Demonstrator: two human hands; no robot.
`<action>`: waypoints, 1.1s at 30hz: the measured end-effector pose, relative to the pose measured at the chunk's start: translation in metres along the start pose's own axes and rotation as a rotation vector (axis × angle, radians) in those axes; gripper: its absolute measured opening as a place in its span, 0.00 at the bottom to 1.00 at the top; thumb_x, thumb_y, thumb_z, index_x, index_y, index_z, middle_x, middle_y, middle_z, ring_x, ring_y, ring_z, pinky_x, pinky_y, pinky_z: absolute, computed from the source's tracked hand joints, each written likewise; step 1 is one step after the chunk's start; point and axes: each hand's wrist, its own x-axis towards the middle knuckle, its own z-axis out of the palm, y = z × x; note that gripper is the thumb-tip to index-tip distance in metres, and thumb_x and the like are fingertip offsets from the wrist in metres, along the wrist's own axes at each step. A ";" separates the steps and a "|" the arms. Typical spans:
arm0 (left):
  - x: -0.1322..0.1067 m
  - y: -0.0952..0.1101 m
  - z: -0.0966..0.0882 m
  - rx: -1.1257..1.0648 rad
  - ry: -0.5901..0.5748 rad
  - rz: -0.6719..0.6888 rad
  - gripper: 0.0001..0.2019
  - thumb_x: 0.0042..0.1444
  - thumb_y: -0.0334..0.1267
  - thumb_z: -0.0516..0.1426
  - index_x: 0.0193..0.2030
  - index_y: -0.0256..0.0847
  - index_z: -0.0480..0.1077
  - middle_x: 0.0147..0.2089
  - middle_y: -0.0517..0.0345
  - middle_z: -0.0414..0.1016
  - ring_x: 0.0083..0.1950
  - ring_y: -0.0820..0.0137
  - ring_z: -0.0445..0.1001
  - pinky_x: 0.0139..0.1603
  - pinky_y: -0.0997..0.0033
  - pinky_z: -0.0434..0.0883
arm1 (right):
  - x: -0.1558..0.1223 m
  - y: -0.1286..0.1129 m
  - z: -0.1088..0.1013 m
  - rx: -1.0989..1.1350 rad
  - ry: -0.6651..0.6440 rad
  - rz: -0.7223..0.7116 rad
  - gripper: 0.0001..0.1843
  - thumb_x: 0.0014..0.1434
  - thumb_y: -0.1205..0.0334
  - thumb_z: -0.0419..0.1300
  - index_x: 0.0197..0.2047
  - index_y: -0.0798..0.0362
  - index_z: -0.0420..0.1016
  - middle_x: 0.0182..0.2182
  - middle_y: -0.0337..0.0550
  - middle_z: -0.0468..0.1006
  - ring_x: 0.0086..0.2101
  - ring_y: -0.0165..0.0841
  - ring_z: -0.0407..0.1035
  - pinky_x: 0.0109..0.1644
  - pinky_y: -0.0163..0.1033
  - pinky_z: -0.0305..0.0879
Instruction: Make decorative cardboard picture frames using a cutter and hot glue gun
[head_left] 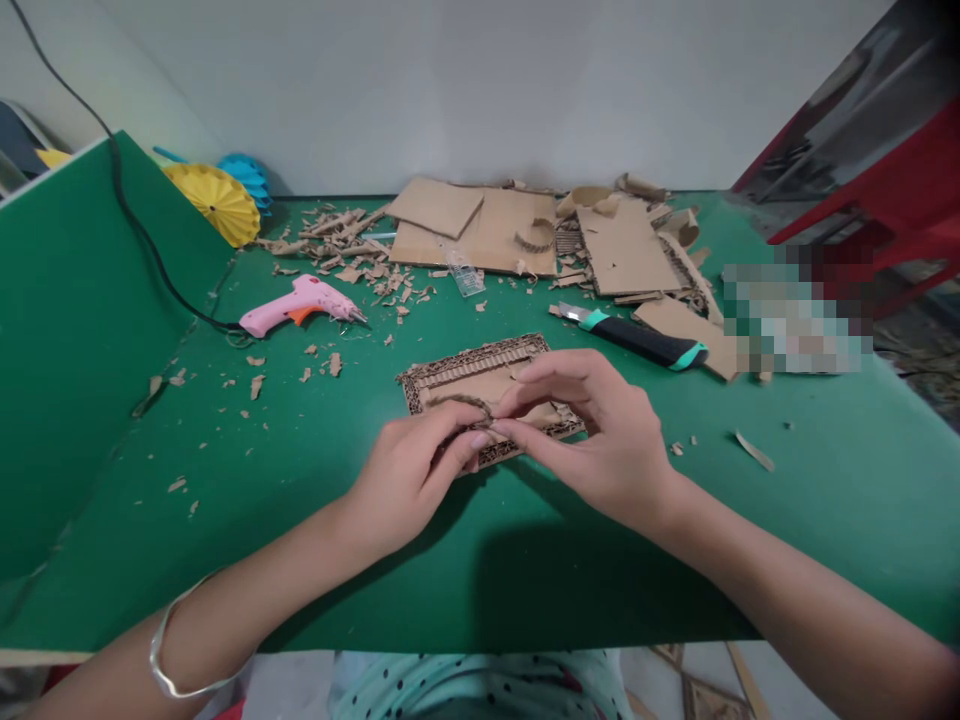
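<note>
A thin strip of corrugated cardboard [457, 400] is pinched in my left hand [416, 460], its free end curving to the left. The fingertips of my right hand [592, 430] close together at the strip's other end, touching my left fingertips. Just beneath both hands lies a rectangular cardboard panel [480, 385] with a raised border of corrugated strips; my hands hide its lower middle and part of its right side. Behind the panel to the right, a black and teal utility knife [645, 338] rests with its blade out. To the left is a pink glue gun [304, 305].
Cardboard sheets [495, 225] and many torn scraps [337, 235] lie along the back of the green table [360, 600]. A black cord [139, 215] runs from the glue gun over a green side panel [82, 330]. Yellow [214, 205] and blue paper fans [246, 180] stand back left.
</note>
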 end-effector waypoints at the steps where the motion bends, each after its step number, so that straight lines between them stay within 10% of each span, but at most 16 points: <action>1: 0.000 -0.001 0.000 0.050 0.015 0.039 0.05 0.60 0.33 0.50 0.38 0.38 0.66 0.25 0.64 0.70 0.26 0.79 0.69 0.28 0.82 0.64 | 0.000 0.000 0.000 -0.017 -0.008 0.005 0.19 0.51 0.71 0.61 0.44 0.46 0.60 0.30 0.35 0.75 0.33 0.29 0.73 0.36 0.34 0.72; 7: -0.001 -0.005 0.001 0.199 0.044 0.172 0.07 0.61 0.34 0.48 0.38 0.37 0.66 0.28 0.59 0.72 0.28 0.75 0.69 0.31 0.77 0.65 | 0.000 0.002 0.000 0.002 -0.096 0.019 0.19 0.53 0.71 0.59 0.45 0.47 0.57 0.28 0.33 0.73 0.30 0.27 0.72 0.35 0.35 0.72; 16: 0.005 0.001 -0.004 -0.525 -0.011 -0.284 0.09 0.62 0.40 0.47 0.38 0.37 0.65 0.21 0.64 0.67 0.22 0.78 0.66 0.23 0.80 0.64 | -0.003 0.004 0.002 0.078 -0.065 -0.046 0.17 0.53 0.72 0.58 0.40 0.47 0.56 0.30 0.34 0.70 0.31 0.27 0.70 0.34 0.35 0.71; 33: 0.001 0.002 -0.003 -0.030 -0.028 -0.039 0.08 0.60 0.36 0.50 0.39 0.37 0.68 0.30 0.60 0.73 0.30 0.75 0.70 0.31 0.77 0.65 | 0.000 0.006 0.004 -0.075 -0.008 -0.076 0.19 0.52 0.70 0.60 0.46 0.48 0.62 0.40 0.40 0.76 0.40 0.31 0.73 0.41 0.37 0.72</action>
